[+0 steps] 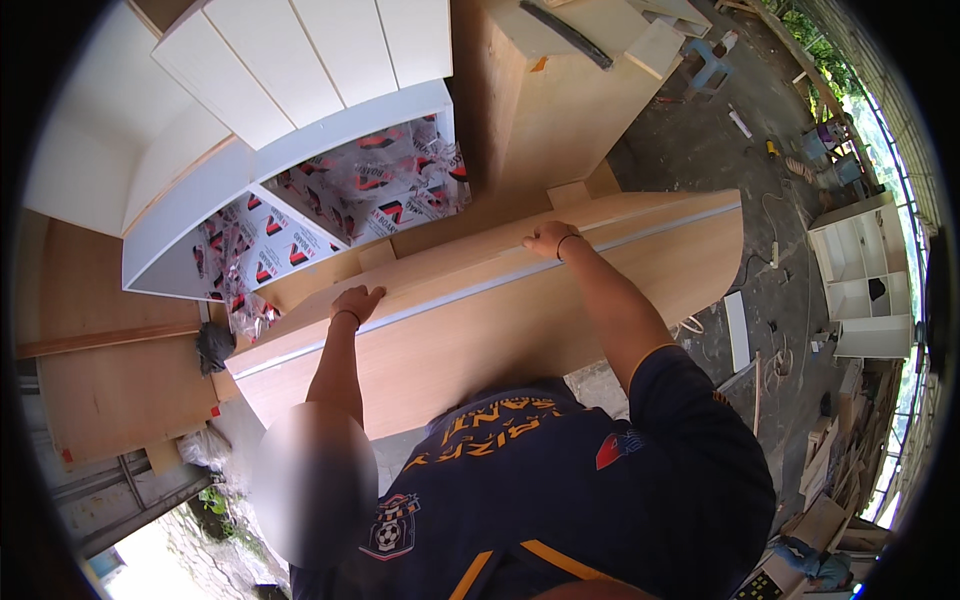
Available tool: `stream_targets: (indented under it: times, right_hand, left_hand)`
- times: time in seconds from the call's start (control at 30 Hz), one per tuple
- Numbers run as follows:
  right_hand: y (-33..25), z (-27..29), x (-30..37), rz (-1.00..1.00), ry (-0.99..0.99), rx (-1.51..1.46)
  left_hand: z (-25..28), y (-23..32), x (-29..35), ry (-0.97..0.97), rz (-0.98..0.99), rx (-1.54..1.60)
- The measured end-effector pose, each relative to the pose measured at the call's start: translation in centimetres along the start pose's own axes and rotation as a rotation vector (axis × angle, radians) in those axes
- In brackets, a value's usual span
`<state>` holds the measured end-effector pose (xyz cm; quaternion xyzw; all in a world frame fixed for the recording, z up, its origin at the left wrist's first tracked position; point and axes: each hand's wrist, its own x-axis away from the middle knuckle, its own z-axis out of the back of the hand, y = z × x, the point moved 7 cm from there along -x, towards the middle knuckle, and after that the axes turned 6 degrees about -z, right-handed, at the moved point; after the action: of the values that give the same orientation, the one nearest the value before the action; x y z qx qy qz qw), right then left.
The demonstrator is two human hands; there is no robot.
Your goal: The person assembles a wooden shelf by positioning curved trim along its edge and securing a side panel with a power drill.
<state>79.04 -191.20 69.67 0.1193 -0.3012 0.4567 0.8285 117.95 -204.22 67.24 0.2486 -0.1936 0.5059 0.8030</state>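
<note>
A long, pale wooden panel piece with a light grey strip along its length lies across in front of my body. My left hand rests at its upper part, left of the middle, with the fingers curled down onto the wood. Farther right, my right hand is closed on the same wood just above the strip. A dark band circles each wrist. My fingertips are partly hidden, and no tool shows in either hand.
Behind the panel stands a white cabinet with printed plastic film in its compartments. A tall wooden cabinet stands beside it. White shelving, a blue stool and stacked boards are on the right. A white strip lies on the floor.
</note>
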Motion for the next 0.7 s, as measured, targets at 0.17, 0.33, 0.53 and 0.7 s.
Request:
stream_targets:
  times: [0.17,0.33,0.53,0.7]
  right_hand:
    - [-0.5,1.6,-0.5,0.007,0.127,-0.047]
    - [0.2,0.5,-0.8,0.066,0.402,-0.048]
    - [0.1,0.6,0.7,0.016,0.279,-0.118]
    - [1.3,-0.1,-0.3,0.087,0.473,-0.010]
  left_hand:
    - [2.4,0.6,-0.3,0.137,0.026,0.063]
    - [3.6,1.3,-1.2,0.271,0.026,-0.018]
    - [4.1,2.3,-2.2,0.251,0.003,-0.116]
    - [3.7,2.7,-3.8,0.210,-0.032,-0.126]
